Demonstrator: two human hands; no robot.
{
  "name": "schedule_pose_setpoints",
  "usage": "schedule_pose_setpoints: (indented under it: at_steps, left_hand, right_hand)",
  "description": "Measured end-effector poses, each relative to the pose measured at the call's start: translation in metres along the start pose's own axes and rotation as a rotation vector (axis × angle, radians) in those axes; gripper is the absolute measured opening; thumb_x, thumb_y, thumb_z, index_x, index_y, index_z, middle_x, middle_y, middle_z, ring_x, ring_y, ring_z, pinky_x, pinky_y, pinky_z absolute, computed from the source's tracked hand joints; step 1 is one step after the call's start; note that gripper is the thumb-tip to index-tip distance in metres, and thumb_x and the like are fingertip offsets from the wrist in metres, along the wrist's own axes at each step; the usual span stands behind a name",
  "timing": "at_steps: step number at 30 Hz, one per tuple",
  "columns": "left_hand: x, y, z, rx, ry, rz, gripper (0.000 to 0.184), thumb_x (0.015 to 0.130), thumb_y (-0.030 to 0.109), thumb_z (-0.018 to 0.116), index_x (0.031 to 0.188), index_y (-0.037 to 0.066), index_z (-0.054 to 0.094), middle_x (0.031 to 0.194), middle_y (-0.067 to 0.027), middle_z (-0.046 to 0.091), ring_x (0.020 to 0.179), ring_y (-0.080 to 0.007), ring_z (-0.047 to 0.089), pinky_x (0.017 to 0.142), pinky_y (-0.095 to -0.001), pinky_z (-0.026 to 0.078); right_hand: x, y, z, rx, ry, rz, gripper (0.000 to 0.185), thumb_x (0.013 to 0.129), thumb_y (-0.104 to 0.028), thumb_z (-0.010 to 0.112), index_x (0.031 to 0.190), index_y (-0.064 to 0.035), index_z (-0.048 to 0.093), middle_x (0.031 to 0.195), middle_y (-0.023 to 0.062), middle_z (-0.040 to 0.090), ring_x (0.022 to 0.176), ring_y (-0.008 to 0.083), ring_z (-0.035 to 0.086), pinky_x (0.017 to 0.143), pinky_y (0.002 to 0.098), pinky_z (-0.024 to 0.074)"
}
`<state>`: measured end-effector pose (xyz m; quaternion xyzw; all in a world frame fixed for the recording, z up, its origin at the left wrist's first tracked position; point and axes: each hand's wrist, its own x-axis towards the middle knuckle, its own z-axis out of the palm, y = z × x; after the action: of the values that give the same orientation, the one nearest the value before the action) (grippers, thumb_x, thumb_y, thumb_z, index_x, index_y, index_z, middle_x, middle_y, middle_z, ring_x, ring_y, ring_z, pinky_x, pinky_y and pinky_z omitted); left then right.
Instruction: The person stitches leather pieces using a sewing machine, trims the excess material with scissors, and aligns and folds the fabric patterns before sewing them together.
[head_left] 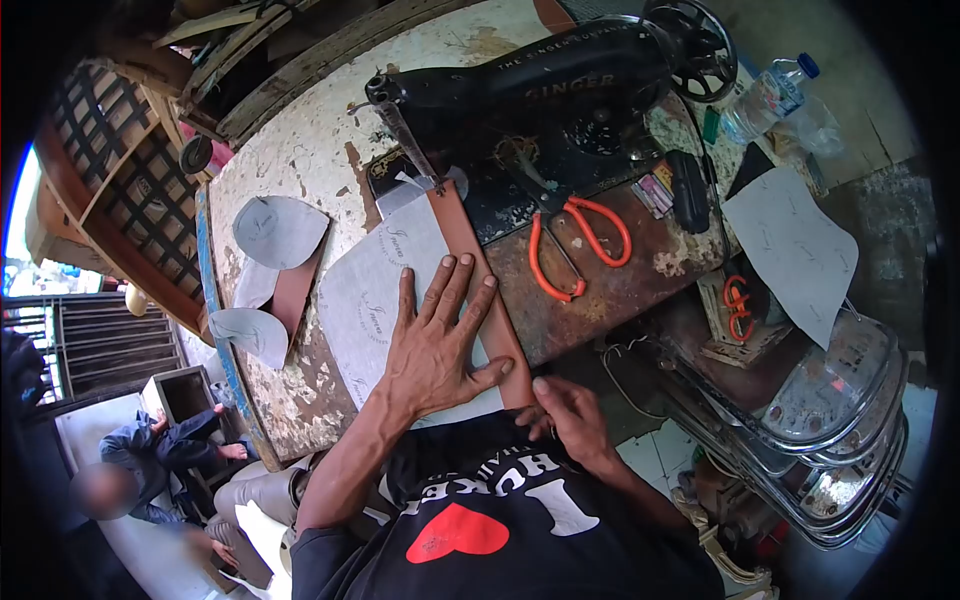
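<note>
My left hand (pixel 435 345) lies flat with fingers spread on a pale grey printed sheet (pixel 345 275), its thumb on a brown leather-like strip (pixel 470 240) along the sheet's edge. The strip runs up to the needle end of a black Singer sewing machine (pixel 540 85). At the strip's near end, by my shirt, my right hand (pixel 572 420) is closed, thumb and curled fingers at the strip's edge; its fingertips are partly hidden. Orange-handled scissors (pixel 578 250) rest on the machine bed, right of the strip.
Cut grey and brown pieces (pixel 268 235) lie on the worn table (pixel 240 190) to the left. A water bottle (pixel 765 100), a dark case (pixel 690 190) and another grey sheet (pixel 790 245) are at right. Metal-framed stools (pixel 840 400) stand beside. A person (pixel 150 460) sits at lower left.
</note>
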<state>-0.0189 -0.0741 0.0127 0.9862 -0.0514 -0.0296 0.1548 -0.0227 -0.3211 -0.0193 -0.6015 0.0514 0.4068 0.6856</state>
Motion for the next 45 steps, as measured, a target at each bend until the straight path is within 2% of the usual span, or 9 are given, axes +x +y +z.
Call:
schedule_pose_setpoints:
  at_steps: [7, 10, 14, 21, 28, 31, 32, 43, 45]
  left_hand:
    - [0.019, -0.009, -0.021, -0.007, 0.005, 0.037, 0.087, 0.092, 0.064, 0.068, 0.158, 0.010, 0.049, 0.169, -0.0227, 0.033, 0.161, -0.0390, 0.024, 0.129, -0.0649, 0.011]
    - [0.039, -0.013, -0.021, -0.070, 0.166, 0.008, 0.076, 0.099, 0.057, 0.064, 0.157, 0.010, 0.050, 0.167, -0.0193, 0.039, 0.160, -0.0371, 0.028, 0.131, -0.0577, 0.017]
    - [0.052, -0.025, -0.015, 0.026, 0.121, 0.073, 0.082, 0.097, 0.056, 0.066, 0.160, 0.007, 0.045, 0.168, -0.0204, 0.038, 0.159, -0.0393, 0.030, 0.131, -0.0564, 0.017]
    - [0.025, -0.017, -0.006, 0.006, 0.026, 0.080, 0.085, 0.098, 0.059, 0.062, 0.162, 0.006, 0.042, 0.168, -0.0199, 0.039, 0.160, -0.0372, 0.030, 0.128, -0.0659, 0.012]
    - [-0.003, 0.011, -0.001, -0.006, -0.039, 0.065, 0.087, 0.095, 0.058, 0.067, 0.164, 0.010, 0.041, 0.171, -0.0178, 0.034, 0.161, -0.0353, 0.026, 0.128, -0.0660, 0.010]
    - [-0.003, 0.013, -0.001, -0.016, -0.037, 0.051, 0.088, 0.095, 0.060, 0.066, 0.165, 0.011, 0.040, 0.171, -0.0193, 0.033, 0.161, -0.0379, 0.027, 0.128, -0.0654, 0.009]
    - [-0.003, 0.014, 0.000, -0.016, -0.017, 0.033, 0.088, 0.094, 0.061, 0.068, 0.164, 0.015, 0.041, 0.172, -0.0149, 0.035, 0.161, -0.0338, 0.028, 0.128, -0.0642, 0.011]
    - [-0.002, 0.013, 0.000, -0.019, -0.026, 0.045, 0.094, 0.090, 0.063, 0.070, 0.165, 0.014, 0.040, 0.172, -0.0174, 0.033, 0.161, -0.0362, 0.027, 0.128, -0.0655, 0.011]
    - [-0.002, 0.013, 0.001, -0.016, -0.042, 0.051, 0.096, 0.089, 0.061, 0.072, 0.165, 0.012, 0.040, 0.172, -0.0187, 0.033, 0.161, -0.0372, 0.027, 0.128, -0.0657, 0.011]
  right_hand:
    - [0.000, -0.008, 0.002, -0.097, -0.107, -0.070, 0.036, 0.112, -0.029, 0.056, 0.105, 0.0044, 0.068, 0.093, 0.0156, 0.079, 0.078, 0.0175, 0.077, 0.065, 0.0279, 0.0615]
    - [0.001, -0.008, -0.002, -0.097, -0.125, -0.060, 0.036, 0.113, -0.028, 0.055, 0.106, 0.0045, 0.068, 0.093, 0.0154, 0.078, 0.076, 0.0171, 0.077, 0.065, 0.0283, 0.0616]
    - [0.000, -0.002, -0.003, -0.080, -0.129, -0.062, 0.035, 0.113, -0.027, 0.055, 0.106, 0.0039, 0.069, 0.091, 0.0148, 0.078, 0.074, 0.0164, 0.076, 0.065, 0.0284, 0.0613]
    - [0.003, -0.003, 0.000, -0.086, -0.112, -0.081, 0.030, 0.112, -0.023, 0.056, 0.105, 0.0025, 0.069, 0.085, 0.0111, 0.078, 0.073, 0.0131, 0.075, 0.065, 0.0266, 0.0595]
    - [0.009, -0.005, -0.004, -0.142, -0.125, -0.089, 0.028, 0.110, -0.025, 0.060, 0.104, 0.0014, 0.067, 0.086, 0.0102, 0.078, 0.075, 0.0135, 0.075, 0.068, 0.0277, 0.0588]
    - [0.014, -0.009, -0.004, -0.480, -0.099, -0.340, 0.028, 0.108, -0.028, 0.065, 0.104, -0.0004, 0.069, 0.083, 0.0086, 0.076, 0.075, 0.0140, 0.076, 0.067, 0.0287, 0.0581]
    - [0.014, -0.013, 0.002, -0.428, -0.063, -0.265, 0.029, 0.107, -0.030, 0.067, 0.103, -0.0012, 0.070, 0.082, 0.0080, 0.076, 0.074, 0.0142, 0.076, 0.067, 0.0290, 0.0578]
    - [0.014, -0.008, -0.008, -0.141, -0.123, -0.019, 0.035, 0.106, -0.034, 0.069, 0.106, 0.0013, 0.074, 0.088, 0.0075, 0.077, 0.081, 0.0146, 0.077, 0.072, 0.0290, 0.0610]
    - [0.014, -0.008, -0.015, 0.244, -0.185, 0.088, 0.038, 0.107, -0.036, 0.066, 0.109, 0.0020, 0.073, 0.094, 0.0076, 0.077, 0.085, 0.0159, 0.077, 0.073, 0.0295, 0.0611]
